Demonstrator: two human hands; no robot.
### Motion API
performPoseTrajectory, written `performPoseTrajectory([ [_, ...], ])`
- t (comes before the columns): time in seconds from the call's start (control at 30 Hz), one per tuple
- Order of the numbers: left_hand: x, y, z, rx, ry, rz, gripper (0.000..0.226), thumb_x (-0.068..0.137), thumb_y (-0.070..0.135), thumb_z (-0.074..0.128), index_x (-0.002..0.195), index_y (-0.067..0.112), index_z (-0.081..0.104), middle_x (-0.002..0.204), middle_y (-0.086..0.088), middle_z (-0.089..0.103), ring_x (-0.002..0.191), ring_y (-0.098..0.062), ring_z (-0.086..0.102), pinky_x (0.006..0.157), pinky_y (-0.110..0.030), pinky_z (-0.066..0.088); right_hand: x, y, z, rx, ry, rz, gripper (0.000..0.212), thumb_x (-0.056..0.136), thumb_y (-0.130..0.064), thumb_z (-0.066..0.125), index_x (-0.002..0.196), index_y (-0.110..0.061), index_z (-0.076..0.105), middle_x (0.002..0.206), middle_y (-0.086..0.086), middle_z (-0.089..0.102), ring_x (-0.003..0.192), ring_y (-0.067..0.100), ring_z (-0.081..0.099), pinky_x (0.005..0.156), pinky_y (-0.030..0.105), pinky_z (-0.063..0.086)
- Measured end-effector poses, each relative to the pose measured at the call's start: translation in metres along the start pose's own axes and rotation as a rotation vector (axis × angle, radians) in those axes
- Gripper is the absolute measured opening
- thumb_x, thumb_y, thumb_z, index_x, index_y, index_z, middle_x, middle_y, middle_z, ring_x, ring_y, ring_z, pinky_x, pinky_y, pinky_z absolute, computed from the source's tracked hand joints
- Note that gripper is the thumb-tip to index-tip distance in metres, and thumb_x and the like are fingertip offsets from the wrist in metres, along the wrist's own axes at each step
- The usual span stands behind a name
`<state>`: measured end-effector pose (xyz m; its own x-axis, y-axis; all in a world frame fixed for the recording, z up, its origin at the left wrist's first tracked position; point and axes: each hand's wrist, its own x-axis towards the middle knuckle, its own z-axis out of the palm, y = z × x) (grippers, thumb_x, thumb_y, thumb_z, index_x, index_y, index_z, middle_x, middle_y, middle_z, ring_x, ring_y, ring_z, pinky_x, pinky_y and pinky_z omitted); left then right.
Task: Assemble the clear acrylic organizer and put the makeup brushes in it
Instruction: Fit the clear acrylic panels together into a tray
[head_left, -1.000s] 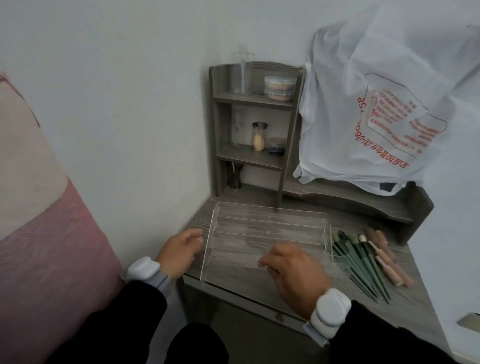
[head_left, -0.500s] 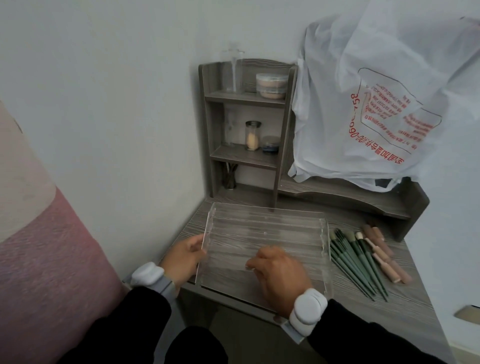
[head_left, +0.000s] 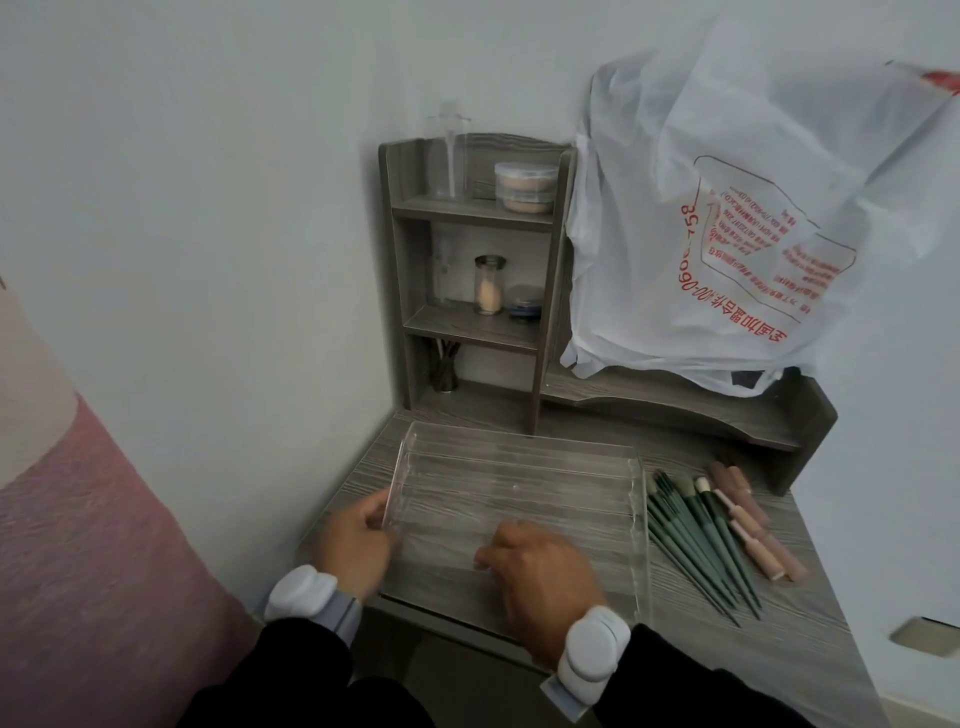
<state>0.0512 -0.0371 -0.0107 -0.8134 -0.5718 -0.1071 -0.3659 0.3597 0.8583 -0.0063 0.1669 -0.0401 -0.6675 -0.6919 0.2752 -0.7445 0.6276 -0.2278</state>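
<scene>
The clear acrylic organizer (head_left: 519, 483) lay flat on the grey wood-grain desk (head_left: 800, 639), near its front edge and toward its 9 o'clock side, its low walls up and the desk grain showing through its floor. The left hand (head_left: 358, 545) gripped the organizer's wall at 9 o'clock, close to the near corner, thumb and curled fingers pinching the clear edge between them. The right hand (head_left: 540, 577) sat over the organizer's 6 o'clock part, back toward the camera, fingers bent and close together with the tips down on the acrylic; whether they pinched a clear piece could not be told. A white band showed at each wrist above dark sleeves. At 3 o'clock of the organizer, just beside its wall, the green makeup brushes (head_left: 696, 540) lay in a loose fan on the desk, heads toward 12 o'clock, with the pink brushes (head_left: 753, 525) next to them farther toward 3 o'clock. At 12 o'clock stood a small shelf unit (head_left: 405, 291) holding a glass jar (head_left: 489, 286) and a round tub (head_left: 524, 187). A white plastic bag (head_left: 727, 234) with red print hung at 1 o'clock.
</scene>
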Motion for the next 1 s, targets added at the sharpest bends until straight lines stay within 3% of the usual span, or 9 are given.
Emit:
performPoseTrajectory([
  [0.13,-0.007,0.006,-0.002,0.127,0.031,0.030,0.051,0.090,0.007,0.061,0.132,0.035,0.060,0.102,0.009,0.072,0.081,-0.010,0.059,0.056,-0.005,0.031,-0.003,0.001,0.006,0.009,0.010,-0.004,0.029,0.067,-0.020,0.072,0.090,-0.036,0.069,0.084,-0.015,0.058,0.074,0.013,0.061,0.054,0.026,0.049],
  [0.2,-0.011,0.010,-0.002,0.152,0.045,0.034,0.048,0.091,0.010,0.060,0.131,0.036,0.061,0.092,0.018,0.069,0.073,-0.005,0.056,0.055,-0.004,0.030,-0.004,0.001,0.007,0.025,0.026,-0.006,0.028,0.067,-0.021,0.069,0.090,-0.036,0.068,0.083,-0.015,0.057,0.073,0.012,0.060,0.054,0.024,0.048],
  [0.27,-0.014,0.013,-0.003,0.183,0.046,0.040,0.048,0.091,0.010,0.058,0.130,0.038,0.061,0.075,0.030,0.054,0.061,0.006,0.046,0.053,-0.002,0.029,-0.006,0.000,0.006,0.045,0.049,-0.023,0.024,0.069,-0.021,0.063,0.089,-0.034,0.067,0.083,-0.014,0.056,0.074,0.011,0.059,0.054,0.023,0.048],
  [0.37,-0.016,0.017,-0.006,0.208,0.042,0.046,0.050,0.092,0.012,0.058,0.132,0.041,0.058,0.071,0.029,0.052,0.058,0.007,0.044,0.050,-0.005,0.030,-0.007,0.004,0.006,0.087,0.053,-0.061,0.025,0.074,-0.020,0.054,0.092,-0.032,0.067,0.085,-0.012,0.058,0.077,0.012,0.059,0.059,0.023,0.049],
  [0.53,-0.015,0.017,-0.005,0.202,0.025,0.034,0.046,0.091,0.011,0.061,0.130,0.036,0.062,0.092,0.012,0.072,0.085,-0.014,0.064,0.061,-0.015,0.037,-0.005,0.011,0.010,0.115,0.068,-0.079,0.028,0.074,-0.022,0.052,0.095,-0.033,0.068,0.087,-0.011,0.059,0.080,0.010,0.059,0.061,0.020,0.048],
  [0.73,-0.015,0.014,-0.005,0.135,0.057,0.031,0.049,0.086,0.008,0.066,0.128,0.032,0.064,0.097,0.010,0.071,0.087,-0.013,0.063,0.066,-0.019,0.038,-0.004,0.020,0.012,0.169,0.041,-0.126,0.027,0.077,-0.024,0.055,0.100,-0.033,0.066,0.089,-0.009,0.060,0.082,0.013,0.062,0.060,0.019,0.053],
  [0.87,-0.011,0.008,-0.003,0.166,0.059,0.029,0.052,0.085,0.006,0.065,0.129,0.034,0.063,0.101,0.006,0.076,0.073,-0.006,0.055,0.061,-0.015,0.036,-0.004,0.022,0.014,0.181,0.067,-0.152,0.028,0.078,-0.023,0.054,0.101,-0.032,0.065,0.091,-0.007,0.062,0.084,0.014,0.063,0.060,0.021,0.053],
  [1.0,-0.011,0.010,-0.001,0.152,0.071,0.017,0.048,0.087,0.009,0.066,0.127,0.035,0.064,0.102,0.006,0.077,0.097,-0.021,0.069,0.069,-0.021,0.037,-0.003,0.027,0.019,0.184,0.079,-0.160,0.029,0.078,-0.023,0.054,0.102,-0.032,0.067,0.092,-0.007,0.063,0.085,0.014,0.064,0.062,0.021,0.054],
])
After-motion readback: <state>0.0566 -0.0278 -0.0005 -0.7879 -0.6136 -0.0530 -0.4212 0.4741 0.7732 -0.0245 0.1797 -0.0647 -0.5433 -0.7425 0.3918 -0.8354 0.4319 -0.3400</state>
